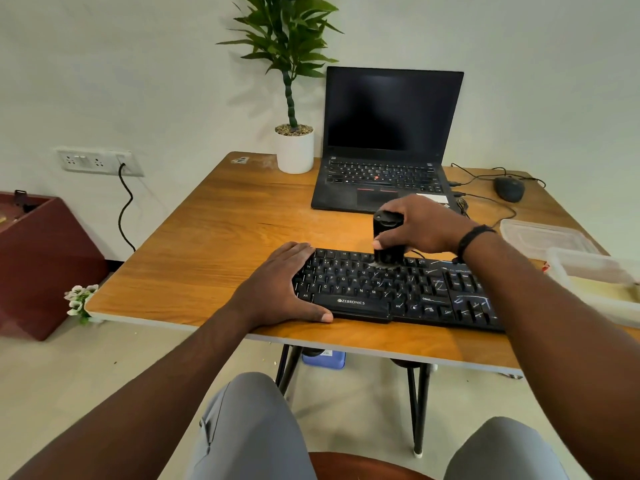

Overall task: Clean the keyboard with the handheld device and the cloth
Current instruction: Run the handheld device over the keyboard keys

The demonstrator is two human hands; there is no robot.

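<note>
At a wooden table [214, 237], the right hand [424, 225] grips a black handheld device [388, 237] upright, its lower end on the upper key rows of a black keyboard [398, 289] marked with white streaks. The left hand [280, 282] lies flat, fingers straight, over the keyboard's left end. Behind stand an open laptop [388, 140], a potted plant [294, 147] and a mouse [509, 188]; clear plastic containers [568, 251] sit at right.

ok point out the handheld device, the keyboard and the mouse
handheld device [387, 237], head view, on its black body above the thumb
keyboard [356, 282], head view, on the letter keys left of centre
mouse [509, 188], head view, on its dark top shell
</note>
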